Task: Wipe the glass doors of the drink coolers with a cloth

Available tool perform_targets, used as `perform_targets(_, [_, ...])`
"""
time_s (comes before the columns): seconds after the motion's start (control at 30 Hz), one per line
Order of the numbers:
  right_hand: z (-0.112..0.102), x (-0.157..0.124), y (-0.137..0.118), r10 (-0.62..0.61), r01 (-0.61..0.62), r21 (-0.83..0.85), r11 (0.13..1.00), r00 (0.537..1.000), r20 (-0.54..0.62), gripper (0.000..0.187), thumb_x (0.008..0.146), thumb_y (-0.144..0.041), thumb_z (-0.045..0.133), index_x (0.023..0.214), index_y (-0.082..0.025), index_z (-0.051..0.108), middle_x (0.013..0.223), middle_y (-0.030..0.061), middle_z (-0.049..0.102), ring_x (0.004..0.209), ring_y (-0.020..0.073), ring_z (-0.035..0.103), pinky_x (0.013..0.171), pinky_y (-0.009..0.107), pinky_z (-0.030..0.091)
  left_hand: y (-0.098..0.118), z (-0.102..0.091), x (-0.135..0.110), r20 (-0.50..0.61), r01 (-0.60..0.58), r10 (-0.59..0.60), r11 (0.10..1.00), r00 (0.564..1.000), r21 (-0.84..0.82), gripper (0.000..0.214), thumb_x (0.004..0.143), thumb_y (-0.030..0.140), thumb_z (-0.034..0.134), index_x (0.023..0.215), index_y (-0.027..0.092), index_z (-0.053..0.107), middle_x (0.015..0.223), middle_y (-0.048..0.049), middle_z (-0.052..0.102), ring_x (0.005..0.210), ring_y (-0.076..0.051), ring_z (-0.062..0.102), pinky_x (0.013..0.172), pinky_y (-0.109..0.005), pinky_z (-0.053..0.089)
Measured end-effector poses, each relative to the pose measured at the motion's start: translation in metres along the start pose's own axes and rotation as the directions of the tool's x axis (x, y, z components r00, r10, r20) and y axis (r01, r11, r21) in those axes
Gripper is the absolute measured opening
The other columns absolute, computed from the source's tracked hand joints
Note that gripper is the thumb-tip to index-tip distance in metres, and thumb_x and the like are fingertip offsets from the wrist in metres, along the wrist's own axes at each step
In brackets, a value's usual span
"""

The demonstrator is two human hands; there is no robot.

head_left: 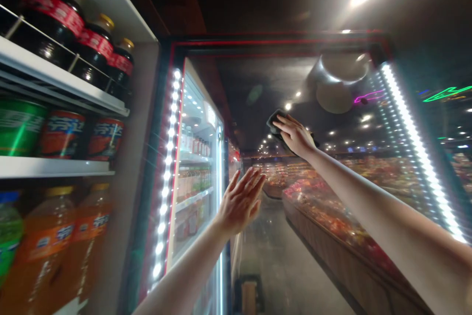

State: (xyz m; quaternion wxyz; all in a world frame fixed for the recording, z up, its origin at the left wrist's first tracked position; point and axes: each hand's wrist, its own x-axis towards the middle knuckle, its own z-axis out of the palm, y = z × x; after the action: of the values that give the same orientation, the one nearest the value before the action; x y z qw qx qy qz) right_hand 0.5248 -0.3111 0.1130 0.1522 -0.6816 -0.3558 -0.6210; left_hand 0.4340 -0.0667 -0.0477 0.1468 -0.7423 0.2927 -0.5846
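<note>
In the head view a glass door (280,44) stands open in front of me, edged by bright light strips. Upper centre, my right hand (298,137) presses a dark cloth (275,121) against the pane, fingers laid over it. Most of the cloth is hidden under the palm. My left hand (239,202) is raised lower and to the left, its fingers stretched out and nothing in it. Whether its fingertips touch the glass I cannot tell.
At the left, cooler shelves (55,166) hold dark cola bottles (96,44), several cans (62,133) and orange drink bottles (61,236). Through the pane appear another lit cooler (197,157), an aisle floor (273,256) and a long produce stand (324,236). A ceiling lamp shines overhead.
</note>
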Motion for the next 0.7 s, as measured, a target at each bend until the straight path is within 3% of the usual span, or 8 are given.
perform_targets(0.1, [0.018, 0.031, -0.011, 0.230, -0.217, 0.129, 0.968, 0.969, -0.088, 0.047, 0.099, -0.033, 0.041, 0.143, -0.027, 0.059, 0.160, 0.0011, 0.043, 0.155, 0.0334, 0.022, 0.123, 0.063, 0.027, -0.009, -0.007, 0.017, -0.076, 0.039, -0.043, 0.998, 0.996, -0.046, 0.080, 0.097, 0.019, 0.046, 0.164, 0.024, 0.004, 0.167, -0.0075, 0.029, 0.157, -0.026, 0.019, 0.128, -0.053, 0.021])
perform_targets(0.2, [0.038, 0.054, -0.041, 0.220, -0.213, 0.379, 0.901, 0.975, 0.024, 0.061, 0.101, -0.057, 0.034, 0.156, -0.031, 0.040, 0.165, 0.0019, 0.035, 0.157, 0.0335, 0.012, 0.122, 0.066, 0.020, -0.016, -0.008, 0.054, -0.180, 0.152, -0.185, 0.971, 0.966, -0.184, 0.072, 0.100, 0.018, 0.038, 0.164, 0.026, 0.007, 0.167, -0.0080, 0.029, 0.157, -0.024, 0.020, 0.127, -0.051, 0.026])
perform_targets(0.3, [0.037, 0.053, -0.051, 0.187, -0.206, 0.643, 0.738, 0.977, 0.098, 0.075, 0.099, -0.072, 0.015, 0.162, -0.032, 0.023, 0.163, 0.0040, 0.037, 0.152, 0.0268, 0.030, 0.121, 0.056, 0.032, -0.021, -0.010, 0.105, -0.219, 0.303, -0.382, 0.897, 0.898, -0.323, 0.066, 0.101, 0.020, 0.033, 0.163, 0.026, 0.013, 0.169, -0.0068, 0.025, 0.157, -0.023, 0.018, 0.127, -0.048, 0.026])
perform_targets(0.37, [0.023, 0.039, -0.040, 0.229, -0.222, 0.702, 0.677, 0.970, 0.086, 0.077, 0.098, -0.073, 0.011, 0.161, -0.030, 0.027, 0.158, 0.0069, 0.046, 0.145, 0.0256, 0.045, 0.116, 0.052, 0.042, -0.023, -0.010, 0.138, -0.148, 0.472, -0.532, 0.825, 0.834, -0.310, 0.065, 0.100, 0.026, 0.039, 0.162, 0.025, 0.021, 0.171, -0.0075, 0.018, 0.158, -0.029, 0.010, 0.128, -0.053, 0.019])
perform_targets(0.47, [-0.002, 0.005, -0.013, 0.222, -0.147, 0.560, 0.815, 0.973, -0.067, 0.064, 0.100, -0.065, 0.035, 0.146, -0.026, 0.055, 0.147, 0.0086, 0.059, 0.140, 0.0270, 0.051, 0.116, 0.050, 0.043, -0.018, 0.000, 0.171, -0.013, 0.699, -0.714, 0.688, 0.700, -0.195, 0.070, 0.097, 0.047, 0.048, 0.160, 0.022, 0.029, 0.171, -0.0139, 0.014, 0.156, -0.043, 0.005, 0.124, -0.067, 0.012])
perform_targets(0.5, [-0.008, -0.009, -0.005, 0.184, -0.105, 0.474, 0.874, 0.975, -0.122, 0.056, 0.100, -0.059, 0.042, 0.138, -0.024, 0.063, 0.143, 0.0098, 0.062, 0.138, 0.0276, 0.053, 0.116, 0.051, 0.042, -0.016, 0.006, 0.176, -0.017, 0.715, -0.725, 0.683, 0.689, -0.152, 0.075, 0.095, 0.052, 0.051, 0.160, 0.021, 0.029, 0.170, -0.0161, 0.014, 0.155, -0.045, 0.005, 0.123, -0.068, 0.011])
perform_targets(0.57, [-0.013, -0.034, 0.008, 0.101, -0.033, 0.318, 0.947, 0.975, -0.198, 0.044, 0.101, -0.045, 0.044, 0.130, -0.023, 0.069, 0.138, 0.0105, 0.065, 0.137, 0.0276, 0.054, 0.115, 0.052, 0.044, -0.013, 0.020, 0.177, -0.090, 0.655, -0.659, 0.752, 0.746, -0.080, 0.081, 0.092, 0.051, 0.057, 0.160, 0.017, 0.027, 0.170, -0.0188, 0.014, 0.155, -0.045, 0.003, 0.123, -0.068, 0.010])
perform_targets(0.7, [-0.005, -0.070, 0.021, -0.053, 0.083, 0.164, 0.983, 0.981, -0.184, 0.038, 0.099, -0.027, 0.047, 0.133, -0.028, 0.066, 0.149, 0.0064, 0.057, 0.143, 0.0274, 0.047, 0.109, 0.054, 0.052, -0.031, 0.028, 0.170, -0.183, 0.400, -0.392, 0.916, 0.902, 0.012, 0.068, 0.093, 0.036, 0.057, 0.152, 0.010, 0.037, 0.168, -0.0209, 0.020, 0.157, -0.038, 0.011, 0.125, -0.061, 0.020])
